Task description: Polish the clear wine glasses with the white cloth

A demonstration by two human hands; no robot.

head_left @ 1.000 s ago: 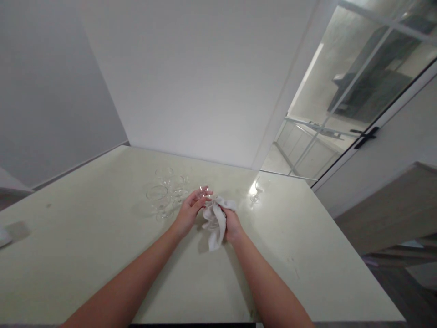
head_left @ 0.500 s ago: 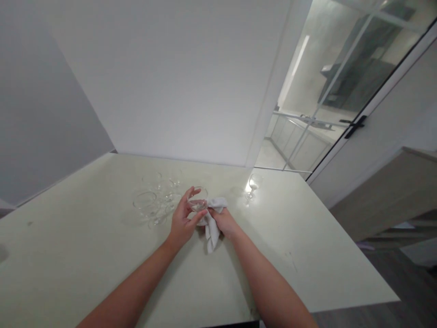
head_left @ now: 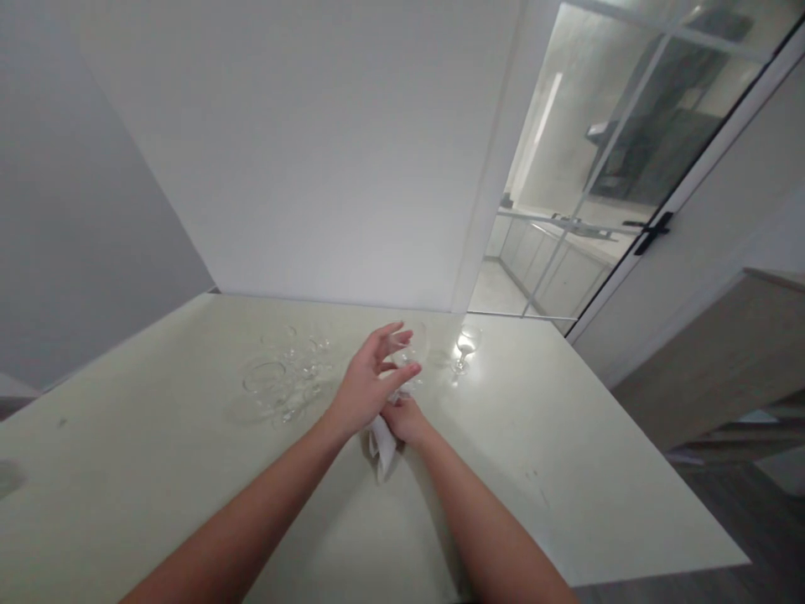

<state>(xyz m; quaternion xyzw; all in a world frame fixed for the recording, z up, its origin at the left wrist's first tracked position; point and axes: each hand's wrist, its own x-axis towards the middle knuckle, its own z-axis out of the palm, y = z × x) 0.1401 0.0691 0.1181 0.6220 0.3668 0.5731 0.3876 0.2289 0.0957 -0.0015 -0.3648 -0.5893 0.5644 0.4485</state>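
My left hand (head_left: 368, 382) holds a clear stemmed glass (head_left: 408, 348) by its bowl, fingers curled round it above the pale table (head_left: 157, 470). My right hand (head_left: 402, 419) sits just below it, closed on a white cloth (head_left: 381, 445) whose end hangs down toward the table. Part of the right hand is hidden behind the left. A cluster of several clear glasses (head_left: 277, 382) stands on the table to the left of my hands.
A single stemmed glass (head_left: 466, 344) stands alone to the right, near the table's far edge. White walls rise behind the table. A glass door with a black handle (head_left: 647, 231) is at the right, and the table's right edge drops to a dark floor.
My left hand has lifted the glass up and a little to the right. The right hand with the cloth has slipped lower, under the left hand, and less of the cloth shows.
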